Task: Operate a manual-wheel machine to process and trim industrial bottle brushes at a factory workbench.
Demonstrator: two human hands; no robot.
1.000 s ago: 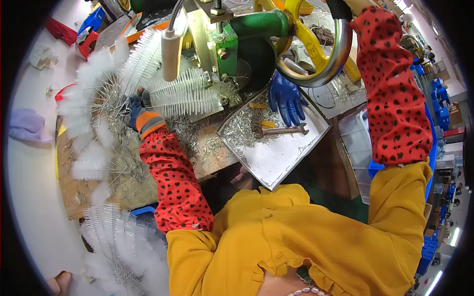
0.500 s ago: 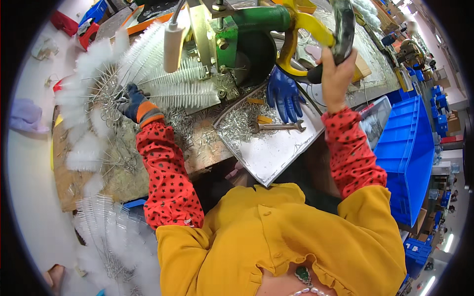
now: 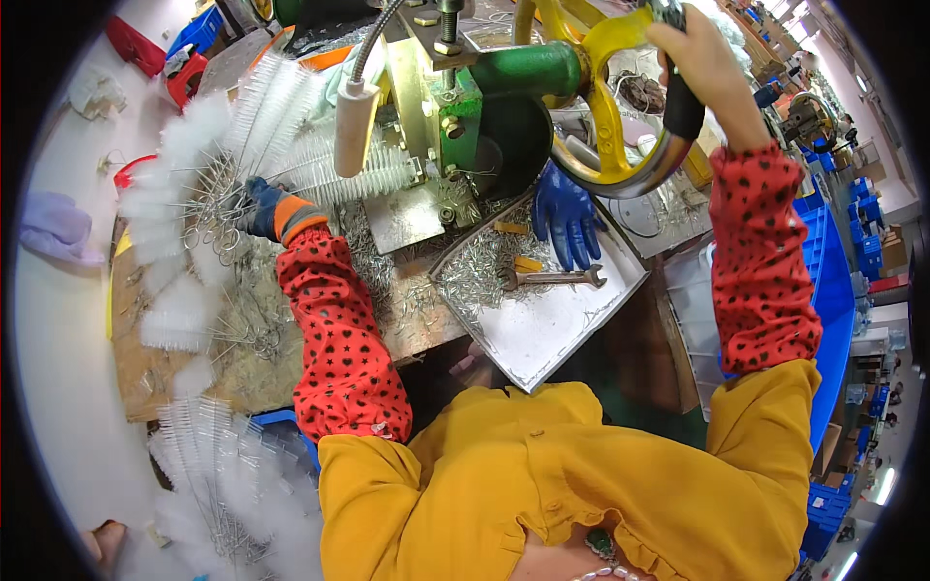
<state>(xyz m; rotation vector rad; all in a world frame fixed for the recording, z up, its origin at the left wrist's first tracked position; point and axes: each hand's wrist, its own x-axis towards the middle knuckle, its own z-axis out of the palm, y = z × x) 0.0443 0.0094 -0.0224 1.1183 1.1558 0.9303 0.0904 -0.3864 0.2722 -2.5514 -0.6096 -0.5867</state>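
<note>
right hand point(image 3: 702, 58) risen on handwheel point(image 3: 620, 145), fingers hidden

Left hand point(image 3: 263, 208) w/ fingers point(image 3: 244, 205) in the brush pile point(image 3: 184, 223); machine point(image 3: 465, 107) just right of them. Right-hand fingers point(image 3: 690, 44) wrap the wheel handle point(image 3: 681, 102); tray point(image 3: 542, 310) w/ wrench point(image 3: 550, 279) and glove point(image 3: 565, 215) lies below-left of them.

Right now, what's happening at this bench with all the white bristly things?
A person in yellow with red spotted sleeves sits at a cluttered workbench. The right hand, bare, grips the black handle on a yellow handwheel of a green machine. The left hand, in a blue and orange glove, rests among white twisted-wire brushes fanned out beside the machine. A metal tray holds a wrench, wire bits and a spare blue glove.
</note>
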